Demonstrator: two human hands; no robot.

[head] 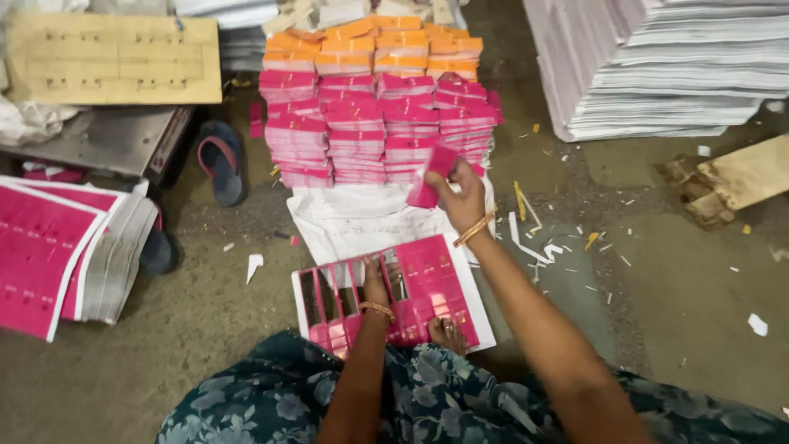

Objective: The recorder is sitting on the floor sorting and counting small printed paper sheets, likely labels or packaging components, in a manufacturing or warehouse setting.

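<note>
Right hand fingers pinch pink cut pieces toward the pink stacks ahead; left hand fingers press flat, holding nothing, on the punched sheet.

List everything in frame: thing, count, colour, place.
pink die-cut sheet: one, pink with white margin, floor in front of the person
pink card pieces: small bunch, pink, in right hand
pink stacks: many, pink, floor ahead
orange stacks: several, orange, behind the pink ones
printed sheet pile: one, pink and white, far left
white sheet pile: one, white, top right
wooden board: one, tan, top left
sandal: one, dark with pink strap, left of stacks
left hand: pressing on the sheet
right hand: holding the pieces
</note>
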